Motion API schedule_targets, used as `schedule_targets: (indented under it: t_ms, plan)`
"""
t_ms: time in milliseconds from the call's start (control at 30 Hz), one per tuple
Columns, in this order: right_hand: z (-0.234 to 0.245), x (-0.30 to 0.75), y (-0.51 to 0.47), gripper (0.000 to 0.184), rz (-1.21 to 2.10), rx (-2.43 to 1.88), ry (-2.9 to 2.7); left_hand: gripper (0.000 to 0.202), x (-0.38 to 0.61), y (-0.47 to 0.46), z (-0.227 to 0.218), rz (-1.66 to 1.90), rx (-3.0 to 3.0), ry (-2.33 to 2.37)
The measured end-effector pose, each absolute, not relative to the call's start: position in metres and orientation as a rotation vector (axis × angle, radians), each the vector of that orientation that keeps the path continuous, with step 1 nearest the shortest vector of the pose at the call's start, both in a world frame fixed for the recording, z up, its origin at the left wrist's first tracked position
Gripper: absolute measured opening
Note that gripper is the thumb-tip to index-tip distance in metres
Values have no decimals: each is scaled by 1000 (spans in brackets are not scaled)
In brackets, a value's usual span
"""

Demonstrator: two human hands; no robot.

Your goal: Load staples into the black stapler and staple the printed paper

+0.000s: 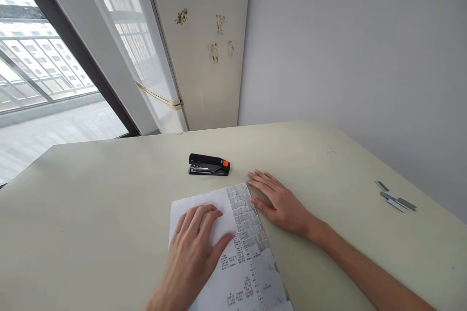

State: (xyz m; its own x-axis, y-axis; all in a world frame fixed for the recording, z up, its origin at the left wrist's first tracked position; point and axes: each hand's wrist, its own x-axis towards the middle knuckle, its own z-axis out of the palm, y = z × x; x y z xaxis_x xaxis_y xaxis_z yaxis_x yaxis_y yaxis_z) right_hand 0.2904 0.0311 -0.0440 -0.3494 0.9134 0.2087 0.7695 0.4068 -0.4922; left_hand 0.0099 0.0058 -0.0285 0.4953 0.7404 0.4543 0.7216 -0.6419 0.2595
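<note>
A stack of printed white paper (245,252) lies on the pale table (91,194) in front of me. My left hand (195,248) rests flat on the blank upper left part of the sheets, fingers spread and open. My right hand (279,200) lies flat on the table at the paper's right edge, fingers stretched out, the thumb touching the sheet's side. A black stapler (208,164) with an orange tip stands closed just beyond the paper's far edge, apart from both hands.
Strips of loose staples (396,199) lie near the table's right edge. A grey wall stands behind the table on the right, a cream panel and a window with a sheer curtain behind on the left.
</note>
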Motion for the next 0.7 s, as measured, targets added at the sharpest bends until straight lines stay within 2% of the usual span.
schedule_targets:
  t_ms: [467,700]
  plan:
    - [-48,289,29,48,382,-1459,-2225,24,-5,13,-33,784,2628,1490]
    - [-47,289,24,63,395,-1431,-2288,28,-4,10,-33,813,2623,1584]
